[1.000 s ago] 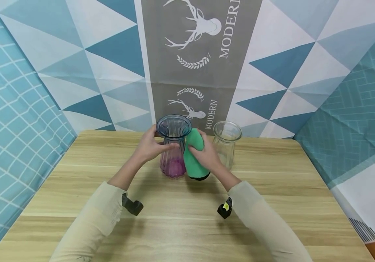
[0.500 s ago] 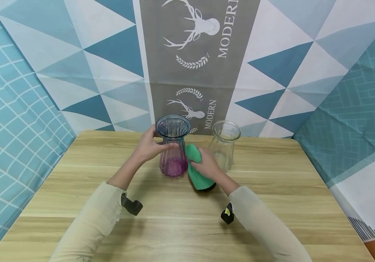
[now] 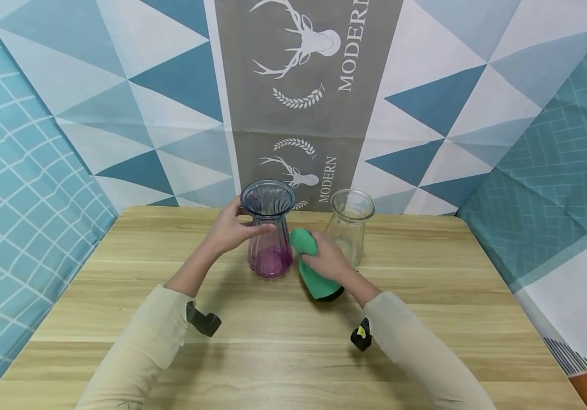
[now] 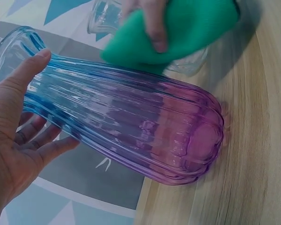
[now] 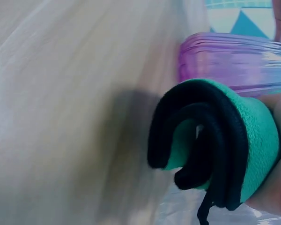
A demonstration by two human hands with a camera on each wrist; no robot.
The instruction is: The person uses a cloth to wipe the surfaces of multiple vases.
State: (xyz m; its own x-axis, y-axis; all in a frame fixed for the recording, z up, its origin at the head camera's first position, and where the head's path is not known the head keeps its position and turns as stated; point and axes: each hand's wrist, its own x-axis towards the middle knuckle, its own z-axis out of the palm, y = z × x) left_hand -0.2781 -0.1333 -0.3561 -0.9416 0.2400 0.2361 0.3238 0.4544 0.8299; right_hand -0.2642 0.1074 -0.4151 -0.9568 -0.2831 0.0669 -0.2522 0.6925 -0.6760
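Note:
A ribbed glass vase (image 3: 270, 250), blue at the rim and fading to purple at the base, stands upright on the wooden table. My left hand (image 3: 229, 230) holds its neck, thumb across the near side and the other fingers around the back, as the left wrist view shows. In my right hand (image 3: 330, 259) is a folded green cloth (image 3: 319, 283) with black edging. The right wrist view shows the layered end of this cloth (image 5: 260, 136). It is low at the right side of the vase and overlaps its body in the left wrist view.
A clear glass vase (image 3: 353, 219) stands behind and to the right of my right hand. Beyond the table's (image 3: 283, 353) back edge hangs a patterned cloth backdrop (image 3: 170, 114), close behind both vases.
My right hand has brought the green cloth down from beside the vase's neck, toward me and slightly right. My left hand keeps its hold on the vase.

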